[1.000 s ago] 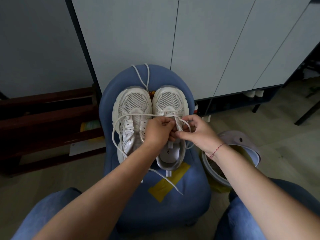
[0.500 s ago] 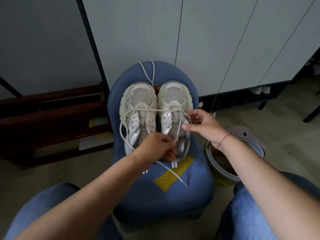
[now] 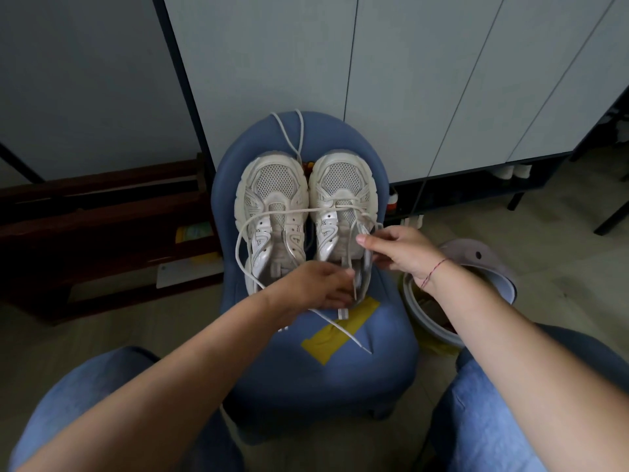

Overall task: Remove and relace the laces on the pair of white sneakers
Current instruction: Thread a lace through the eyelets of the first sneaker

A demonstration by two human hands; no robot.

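Two white sneakers stand side by side, toes away from me, on a blue stool (image 3: 340,362). The left sneaker (image 3: 272,206) has bare eyelets. On the right sneaker (image 3: 342,199) a white lace (image 3: 289,210) is threaded only through the lowest eyelets; one end loops out across the left shoe. My left hand (image 3: 320,284) pinches a lace strand at the right shoe's heel opening. My right hand (image 3: 398,248) pinches the lace at that shoe's right eyelet row. A second loose lace (image 3: 289,137) lies beyond the toes.
A strip of yellow tape (image 3: 337,330) is stuck on the stool's seat, with a lace end lying over it. A grey bin with its lid up (image 3: 476,267) stands on the floor to the right. Dark wooden shelving (image 3: 102,226) is at the left, white cabinet doors (image 3: 391,80) behind.
My left hand has pulled back from the middle of the right sneaker to its heel, drawing the lace along. My right hand has shifted to the shoe's right side.
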